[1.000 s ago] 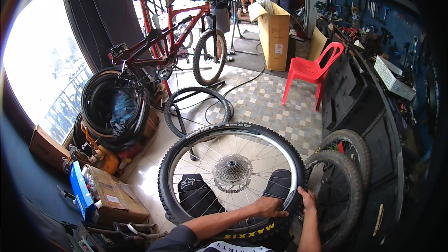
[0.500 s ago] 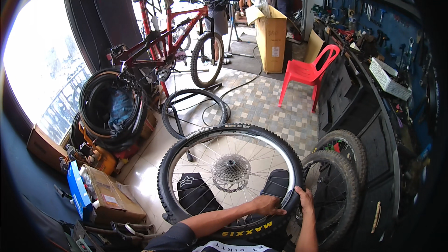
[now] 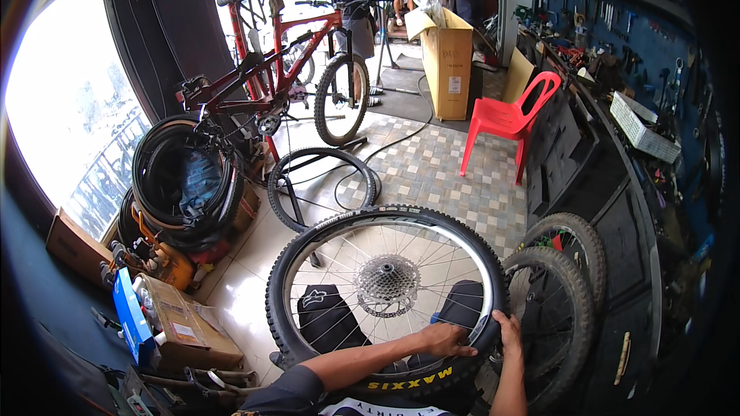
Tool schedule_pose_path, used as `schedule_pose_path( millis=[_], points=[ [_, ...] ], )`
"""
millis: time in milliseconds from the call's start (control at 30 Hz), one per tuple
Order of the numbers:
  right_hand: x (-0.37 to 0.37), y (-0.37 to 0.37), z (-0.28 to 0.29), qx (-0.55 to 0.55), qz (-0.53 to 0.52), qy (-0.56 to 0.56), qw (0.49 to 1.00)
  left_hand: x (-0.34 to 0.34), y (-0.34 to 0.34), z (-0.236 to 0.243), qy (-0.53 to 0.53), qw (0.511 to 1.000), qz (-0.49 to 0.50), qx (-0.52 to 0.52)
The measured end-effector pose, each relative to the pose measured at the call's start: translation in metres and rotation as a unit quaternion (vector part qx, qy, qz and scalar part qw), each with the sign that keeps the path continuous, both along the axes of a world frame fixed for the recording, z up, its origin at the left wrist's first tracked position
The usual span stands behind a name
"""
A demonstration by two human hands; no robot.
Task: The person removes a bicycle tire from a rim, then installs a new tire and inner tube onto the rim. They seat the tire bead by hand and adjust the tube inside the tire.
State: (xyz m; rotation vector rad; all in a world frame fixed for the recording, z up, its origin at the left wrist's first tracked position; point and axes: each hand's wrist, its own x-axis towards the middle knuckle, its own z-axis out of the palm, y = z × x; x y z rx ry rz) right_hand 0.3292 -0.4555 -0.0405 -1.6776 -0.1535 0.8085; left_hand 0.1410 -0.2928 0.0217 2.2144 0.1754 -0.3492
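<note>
A bicycle wheel (image 3: 485,286) with a silver rim, thin spokes and a black knobby tire (image 3: 288,333) lies tilted across my lap. At its hub is a large silver cassette (image 3: 388,285) with a brake disc beneath it. My left hand (image 3: 450,340) reaches across to the lower right of the wheel, its fingers curled at the inner edge of the tire by the rim. Wrapped round the outside of the tire just beside it is my right hand (image 3: 508,334), thumb on the sidewall. Whether a small tool sits under the left fingers is hidden.
A red bike (image 3: 285,69) hangs on a stand, with a loose tire (image 3: 370,185) on the floor below. Two wheels (image 3: 574,277) lean at my right by the workbench. A red chair (image 3: 505,119), a tall carton (image 3: 447,69) and piled tires (image 3: 142,162) stand around. Several people are farther off.
The wheel has shifted slightly to the right and turned a little, its tire marking moving along the top. My right hand has moved slightly with it; both hands keep their hold.
</note>
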Motion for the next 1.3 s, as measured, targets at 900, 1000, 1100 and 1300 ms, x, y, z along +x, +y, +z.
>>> schedule_pose_path(
  millis=[900,1000,1100,1300],
  points=[
    [0.001,-0.006,-0.02,0.123,0.013,0.094,0.988,0.004,-0.007,0.007,0.011,1.0,0.01,0.026],
    [0.005,-0.004,-0.017,0.087,0.014,0.064,0.994,0.004,-0.005,0.008,0.016,1.0,0.008,0.019],
    [0.009,0.001,0.001,-0.049,0.072,-0.089,0.992,0.004,-0.002,0.008,0.023,1.0,-0.004,0.008],
    [-0.019,0.016,0.07,-0.229,0.099,-0.548,0.798,0.005,0.002,0.001,0.017,1.0,-0.007,0.009]
  ],
)
